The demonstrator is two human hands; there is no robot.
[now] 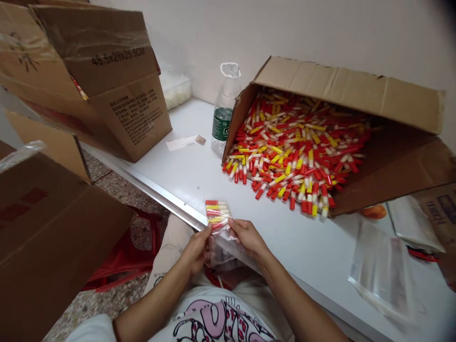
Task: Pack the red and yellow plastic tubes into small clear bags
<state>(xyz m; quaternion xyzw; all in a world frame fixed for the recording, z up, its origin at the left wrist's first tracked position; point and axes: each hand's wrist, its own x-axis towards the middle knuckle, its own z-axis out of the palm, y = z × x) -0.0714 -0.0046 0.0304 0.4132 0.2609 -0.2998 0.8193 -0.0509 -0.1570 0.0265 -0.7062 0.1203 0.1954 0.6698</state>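
Between my two hands, at the table's front edge, is a clear plastic bag (218, 209) with several small red-and-white and yellow-and-white tubes lying side by side inside. My left hand (196, 249) pinches the bag's left side, thumb on top. On the right side, my right hand (247, 233) grips it between thumb and fingers. The bag's loose lower part hangs below the hands over the edge. Beyond them, a cardboard box (356, 76) lies on its side, and a big heap of the same tubes (292, 152) spills from it onto the table.
Clear plastic bags (381, 270) lie in a stack at the right of the white table (171, 178). A cut bottle (223, 118) with a green label stands near the wall, by a paper strip (185, 142). Cardboard boxes (131, 114) crowd the left, with a red stool (124, 256) below.
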